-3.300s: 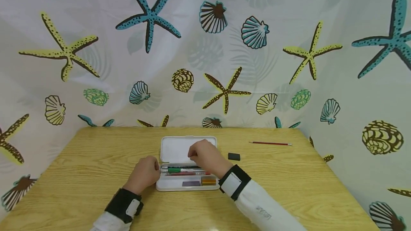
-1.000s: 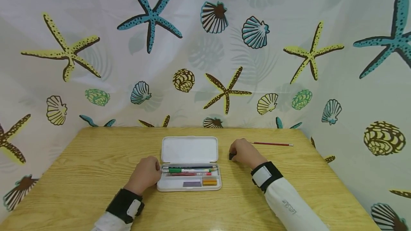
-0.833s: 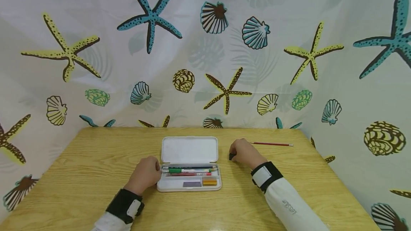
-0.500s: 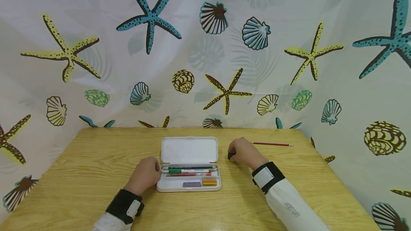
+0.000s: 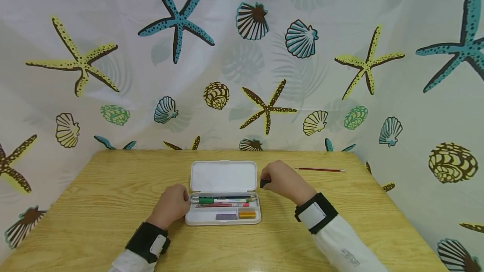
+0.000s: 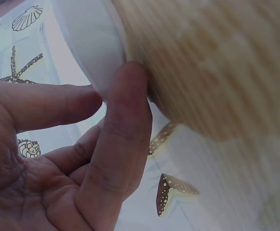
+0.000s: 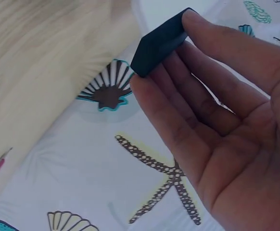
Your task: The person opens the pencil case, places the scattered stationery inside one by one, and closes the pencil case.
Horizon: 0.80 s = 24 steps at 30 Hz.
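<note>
An open white plastic pencil case (image 5: 202, 216) lies mid-table with its lid tipped back. My left hand (image 5: 171, 205) pinches the case's left edge between thumb and fingers; in the left wrist view the white wall (image 6: 94, 41) meets the fingertips. Just right of the lid, my right hand (image 5: 285, 180) holds a dark block eraser (image 7: 161, 43) by its ends, thumb on one and a finger on the other. Inside the case are a green-and-white pen (image 5: 206, 200), a dark pencil (image 5: 236, 197), a red pen (image 5: 227, 205), a purple-grey flat piece (image 5: 225, 217) and an orange-yellow block (image 5: 247, 214).
A red pencil (image 5: 320, 169) lies at the back right of the wooden table (image 5: 124, 188). Behind the table and along its sides hangs a white cloth (image 5: 227, 62) printed with starfish and shells.
My right hand went from above the case to the eraser on the right and took hold of it. Since then it has moved left with the eraser. The left hand stays put.
</note>
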Motion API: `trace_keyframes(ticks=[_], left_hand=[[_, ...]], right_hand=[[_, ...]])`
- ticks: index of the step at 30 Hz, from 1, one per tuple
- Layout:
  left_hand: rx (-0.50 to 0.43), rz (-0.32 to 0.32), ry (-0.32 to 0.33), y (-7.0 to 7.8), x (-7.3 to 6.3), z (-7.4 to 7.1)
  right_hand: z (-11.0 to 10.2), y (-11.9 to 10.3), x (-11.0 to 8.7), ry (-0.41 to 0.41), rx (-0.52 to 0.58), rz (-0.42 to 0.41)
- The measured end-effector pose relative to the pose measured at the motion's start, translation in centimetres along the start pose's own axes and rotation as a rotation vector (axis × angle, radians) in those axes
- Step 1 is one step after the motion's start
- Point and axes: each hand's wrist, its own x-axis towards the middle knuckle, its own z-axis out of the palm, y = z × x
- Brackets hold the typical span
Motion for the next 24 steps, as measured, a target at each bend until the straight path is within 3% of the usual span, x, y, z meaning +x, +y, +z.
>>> trace_keyframes(ticks=[8, 24], left_hand=[[0.000, 0.007, 0.005, 0.0, 0.0, 0.0], [-0.014, -0.026, -0.002, 0.1, 0.1, 0.0]], right_hand=[[-0.8, -2.4, -0.2, -0.004, 0.001, -0.064], [1.4, -6.1, 0.7, -0.056, 0.011, -0.143]])
